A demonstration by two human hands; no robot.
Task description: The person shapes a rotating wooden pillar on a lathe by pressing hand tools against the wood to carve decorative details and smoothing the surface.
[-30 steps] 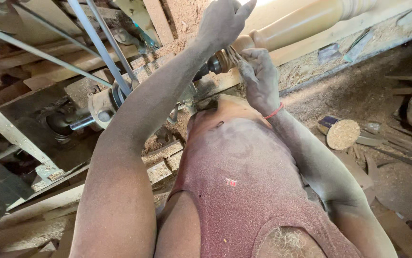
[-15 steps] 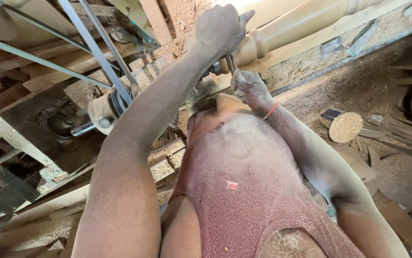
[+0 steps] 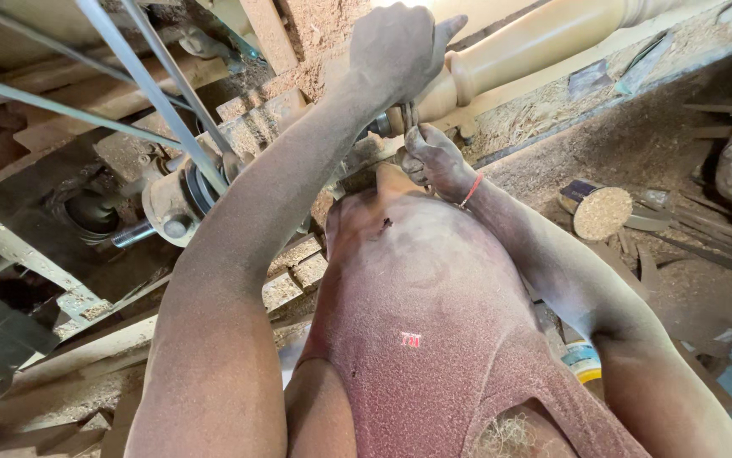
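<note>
Partly hidden metal tool (image 3: 407, 117), both hands (image 3: 395, 51) gripping

Sawdust-covered floor (image 3: 637, 153), scattered wood offcuts (image 3: 601, 212), rough timber frame (image 3: 9, 237), warm daylight

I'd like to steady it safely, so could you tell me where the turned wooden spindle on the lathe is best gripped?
Grip the spindle on its long plain cylinder, from above. The beaded end is narrow and crowded by the left hand and right hand.

Both hands (image 3: 417, 102) on lathe-mounted spindle (image 3: 535, 42)
</note>
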